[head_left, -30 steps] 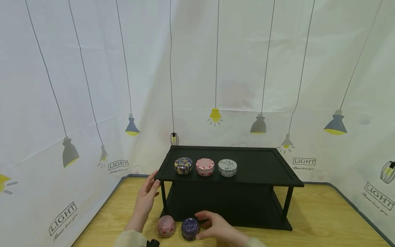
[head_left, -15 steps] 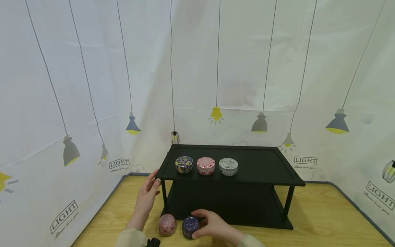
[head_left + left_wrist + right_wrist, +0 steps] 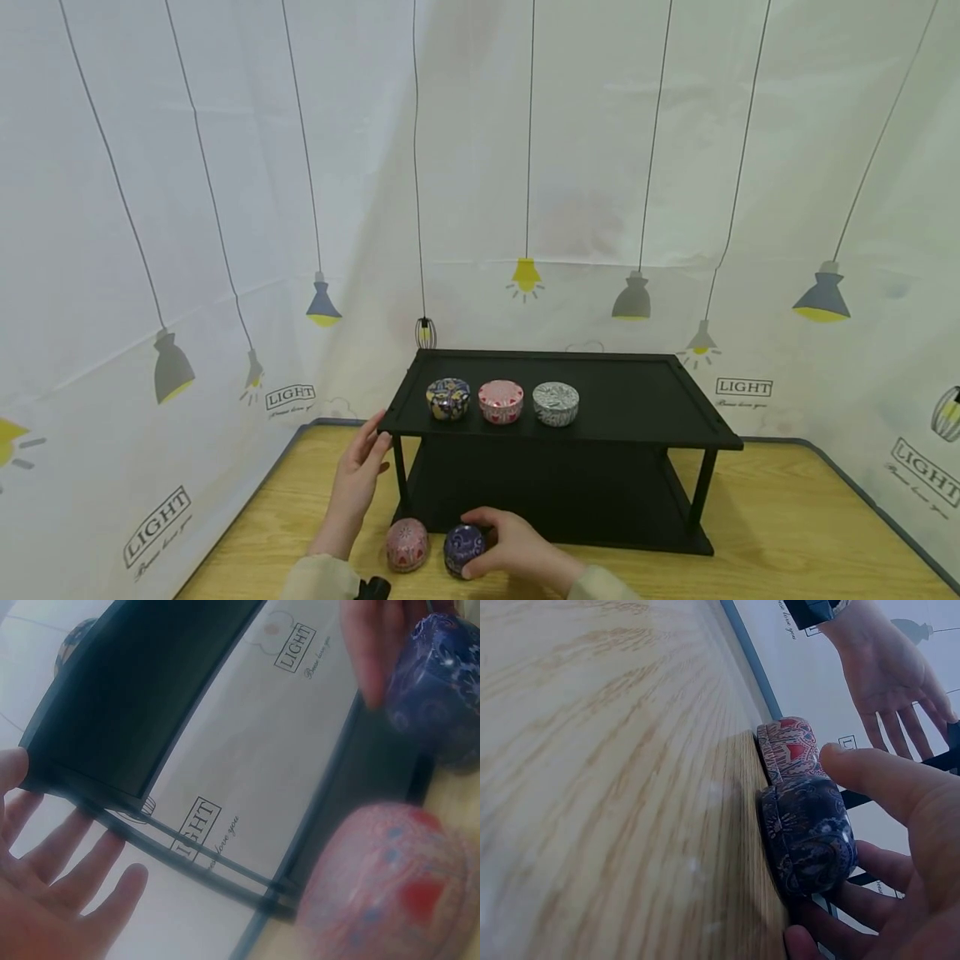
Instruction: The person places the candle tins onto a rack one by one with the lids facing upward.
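My right hand (image 3: 517, 550) has its thumb and fingers around the sides of a dark blue-purple patterned round tin (image 3: 462, 548), which sits on the wooden table. In the right wrist view the tin (image 3: 814, 832) has its base against the wood. Just left of it stands a pink tin with red hearts (image 3: 407, 546), untouched. My left hand (image 3: 355, 479) touches the front left corner of a black two-tier shelf (image 3: 630, 408). Its fingers (image 3: 75, 847) are extended against the shelf's edge in the left wrist view.
On the upper tier stand three tins in a row: a navy and yellow one (image 3: 448, 400), a pink one (image 3: 501, 402) and a grey-green leaf-patterned one (image 3: 556, 405). The lower tier (image 3: 555, 492) lies just beyond the right hand. A printed curtain (image 3: 480, 167) surrounds the table.
The right hand has moved slightly left, and its thumb and fingers have come in around the purple tin. The left hand stays at the shelf corner.
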The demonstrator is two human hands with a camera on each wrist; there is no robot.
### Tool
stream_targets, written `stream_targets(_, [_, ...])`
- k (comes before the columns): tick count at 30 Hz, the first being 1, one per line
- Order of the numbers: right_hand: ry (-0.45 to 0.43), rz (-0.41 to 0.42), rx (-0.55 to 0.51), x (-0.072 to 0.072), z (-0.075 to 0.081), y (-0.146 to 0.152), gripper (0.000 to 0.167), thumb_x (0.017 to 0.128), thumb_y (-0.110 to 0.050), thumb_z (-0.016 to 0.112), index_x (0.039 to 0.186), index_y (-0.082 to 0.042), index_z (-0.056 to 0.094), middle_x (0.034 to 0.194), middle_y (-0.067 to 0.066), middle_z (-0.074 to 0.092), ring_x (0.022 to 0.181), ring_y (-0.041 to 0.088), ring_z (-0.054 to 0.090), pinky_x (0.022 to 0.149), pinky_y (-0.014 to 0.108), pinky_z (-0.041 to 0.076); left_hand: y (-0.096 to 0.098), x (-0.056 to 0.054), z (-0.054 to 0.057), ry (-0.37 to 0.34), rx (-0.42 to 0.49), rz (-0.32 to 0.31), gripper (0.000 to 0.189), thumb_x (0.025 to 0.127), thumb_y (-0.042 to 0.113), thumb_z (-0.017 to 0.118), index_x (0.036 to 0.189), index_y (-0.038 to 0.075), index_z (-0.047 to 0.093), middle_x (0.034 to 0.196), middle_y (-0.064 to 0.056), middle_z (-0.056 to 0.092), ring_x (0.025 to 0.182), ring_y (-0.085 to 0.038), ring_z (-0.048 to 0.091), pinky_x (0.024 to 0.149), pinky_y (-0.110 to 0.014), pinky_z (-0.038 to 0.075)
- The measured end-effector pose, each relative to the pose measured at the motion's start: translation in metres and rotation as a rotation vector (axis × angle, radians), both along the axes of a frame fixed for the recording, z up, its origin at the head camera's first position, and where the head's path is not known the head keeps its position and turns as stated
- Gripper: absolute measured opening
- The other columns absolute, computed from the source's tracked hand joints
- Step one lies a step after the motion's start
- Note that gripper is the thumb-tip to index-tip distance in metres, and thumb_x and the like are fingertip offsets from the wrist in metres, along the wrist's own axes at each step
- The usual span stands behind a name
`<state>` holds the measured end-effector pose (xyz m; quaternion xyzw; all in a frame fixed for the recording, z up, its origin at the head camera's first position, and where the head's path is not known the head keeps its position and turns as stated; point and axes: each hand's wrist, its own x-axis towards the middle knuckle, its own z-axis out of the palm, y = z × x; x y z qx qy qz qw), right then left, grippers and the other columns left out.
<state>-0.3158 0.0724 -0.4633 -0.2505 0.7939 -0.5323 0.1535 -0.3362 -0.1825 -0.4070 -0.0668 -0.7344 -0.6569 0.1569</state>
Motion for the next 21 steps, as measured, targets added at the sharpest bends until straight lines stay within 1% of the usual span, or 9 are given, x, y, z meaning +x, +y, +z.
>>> stream_targets(7, [0.038,-0.019,0.046,-0.001,-0.003,-0.005,0.059,0.073,-0.013,0.083,0.128,-0.007,0.062,0.116,0.003,0.062,0.085,0.015,0.061,0.074,0.031,0.05,0.0,-0.001,-0.001,-0.005,0.009,-0.014,0.051,0.102,0.032,0.05,0.15,0.017,0.039,0.146,-0.021,0.041,0.129,-0.036,0.045,0.098,-0.054,0.04])
stream_targets(14, [0.094,-0.042,0.118,-0.001,-0.004,-0.01,0.061,0.071,-0.018,0.085,0.127,-0.012,0.064,0.12,0.005,0.062,0.099,0.022,0.061,0.085,0.041,0.048,0.0,0.0,-0.001,0.003,0.001,-0.012,0.05,0.102,0.033,0.051,0.149,0.018,0.041,0.146,-0.019,0.042,0.128,-0.036,0.045,0.098,-0.053,0.04])
stream_targets(21, [0.126,-0.048,0.156,-0.002,-0.007,-0.013,0.063,0.068,-0.018,0.087,0.126,-0.015,0.065,0.119,0.003,0.063,0.1,0.02,0.061,0.086,0.039,0.048,0.0,0.0,-0.001,-0.003,0.002,-0.009,0.051,0.101,0.035,0.051,0.149,0.019,0.04,0.146,-0.019,0.042,0.128,-0.036,0.045,0.098,-0.054,0.04])
